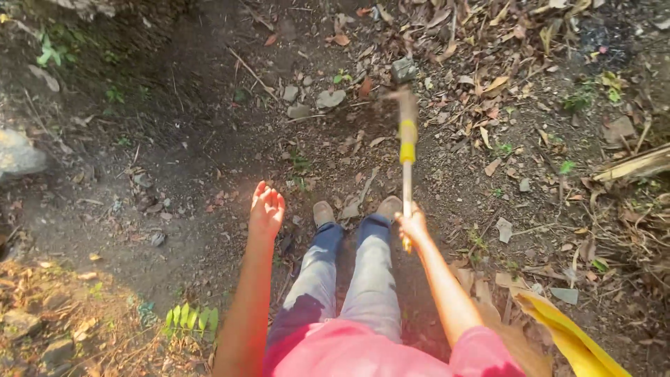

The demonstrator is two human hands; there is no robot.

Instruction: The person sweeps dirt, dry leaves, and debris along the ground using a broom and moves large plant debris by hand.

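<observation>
My right hand (413, 225) grips the lower end of a long wooden tool handle (407, 178) with a yellow band partway up. The tool's far end (402, 98) is blurred over the dirt near some stones, and its head cannot be made out. My left hand (266, 208) hangs free out to the left, fingers loosely together, holding nothing. Between the two hands I see my legs in jeans and my two shoes (323, 211) on bare earth.
Dry leaves and twigs (502, 84) cover the ground to the right. Small flat stones (330, 98) lie ahead. A grey rock (17, 155) sits at the left edge, a small green plant (192, 318) at lower left, a yellow leaf (569, 338) at lower right.
</observation>
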